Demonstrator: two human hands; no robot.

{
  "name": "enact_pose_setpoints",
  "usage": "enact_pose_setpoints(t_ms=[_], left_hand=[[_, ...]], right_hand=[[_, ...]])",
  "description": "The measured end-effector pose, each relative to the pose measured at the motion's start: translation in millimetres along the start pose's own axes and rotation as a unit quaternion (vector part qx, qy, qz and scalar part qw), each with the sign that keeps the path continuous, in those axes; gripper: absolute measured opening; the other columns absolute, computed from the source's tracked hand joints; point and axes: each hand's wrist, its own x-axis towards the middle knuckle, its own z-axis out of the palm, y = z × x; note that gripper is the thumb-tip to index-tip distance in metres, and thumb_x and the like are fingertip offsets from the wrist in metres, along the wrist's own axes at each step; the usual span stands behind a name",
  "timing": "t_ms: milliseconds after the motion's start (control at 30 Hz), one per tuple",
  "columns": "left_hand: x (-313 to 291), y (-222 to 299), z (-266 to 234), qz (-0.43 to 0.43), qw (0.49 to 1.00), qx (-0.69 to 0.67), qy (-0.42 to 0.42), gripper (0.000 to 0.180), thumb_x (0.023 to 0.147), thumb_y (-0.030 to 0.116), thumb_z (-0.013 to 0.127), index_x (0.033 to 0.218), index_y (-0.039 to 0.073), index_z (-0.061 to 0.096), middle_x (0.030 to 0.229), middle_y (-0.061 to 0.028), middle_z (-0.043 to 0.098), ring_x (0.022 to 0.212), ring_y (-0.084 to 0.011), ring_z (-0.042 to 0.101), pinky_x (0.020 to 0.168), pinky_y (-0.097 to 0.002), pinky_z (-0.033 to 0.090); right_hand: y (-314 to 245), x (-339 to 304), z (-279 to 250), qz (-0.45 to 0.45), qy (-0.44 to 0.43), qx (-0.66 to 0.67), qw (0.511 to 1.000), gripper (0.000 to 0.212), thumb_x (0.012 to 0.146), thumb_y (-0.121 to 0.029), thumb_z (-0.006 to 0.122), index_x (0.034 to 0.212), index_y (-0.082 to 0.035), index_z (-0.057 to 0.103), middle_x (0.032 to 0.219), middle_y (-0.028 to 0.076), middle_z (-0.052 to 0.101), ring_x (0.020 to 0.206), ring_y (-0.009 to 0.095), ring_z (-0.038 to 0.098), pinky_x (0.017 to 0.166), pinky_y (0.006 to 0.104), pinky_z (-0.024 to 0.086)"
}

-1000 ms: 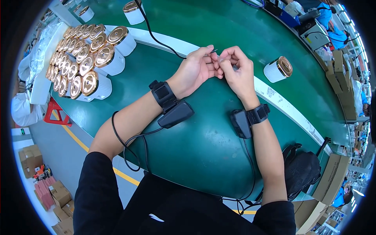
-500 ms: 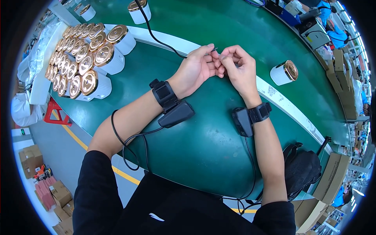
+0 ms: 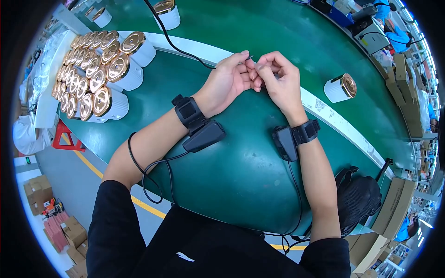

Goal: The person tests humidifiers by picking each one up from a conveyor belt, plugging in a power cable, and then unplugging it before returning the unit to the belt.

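A thin black cable comes down from the far edge of the view and passes behind my left hand. My left hand is turned palm up, thumb and fingers closed on the cable, whose thin dark tip pokes out by the thumb. Against those fingertips, my right hand is closed in a pinch. What lies between its thumb and finger is too small and hidden to name. Both hands are raised over the green table, near a pale strip that crosses it.
Many white canisters with shiny gold lids stand packed together at the left. A single canister lies beyond the strip at the right, and another is at the far side. A black bag sits near my right elbow.
The view has shifted slightly. Both hands stay together in nearly the same pose, with the cable tip still showing by the left thumb.
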Motion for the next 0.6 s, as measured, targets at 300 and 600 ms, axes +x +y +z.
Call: enact_pose_setpoints(t_ms=[300, 600], left_hand=[[-0.6, -1.2, 0.3, 0.004, 1.000, 0.003, 0.004, 0.029, 0.099, 0.029, 0.043, 0.085, 0.005, 0.048, 0.076, -0.0070, 0.052, 0.073, -0.0212, 0.056, 0.071, -0.0348, 0.047], [0.1, -1.3, 0.7, 0.013, 1.000, 0.012, -0.003, 0.028, 0.099, 0.029, 0.043, 0.085, 0.005, 0.048, 0.075, -0.0067, 0.052, 0.072, -0.0209, 0.057, 0.070, -0.0344, 0.047]], right_hand=[[-0.2, -1.0, 0.1, -0.007, -0.002, -0.007, 1.000, 0.005, 0.090, -0.002, 0.055, 0.090, 0.003, 0.055, 0.074, 0.008, 0.062, 0.059, 0.010, 0.058, 0.053, 0.0241, 0.048], [-0.9, -0.1, 0.5, -0.009, 0.000, -0.008, 1.000, 0.007, 0.091, -0.003, 0.055, 0.089, 0.003, 0.055, 0.073, 0.008, 0.062, 0.058, 0.010, 0.058, 0.052, 0.0240, 0.047]])
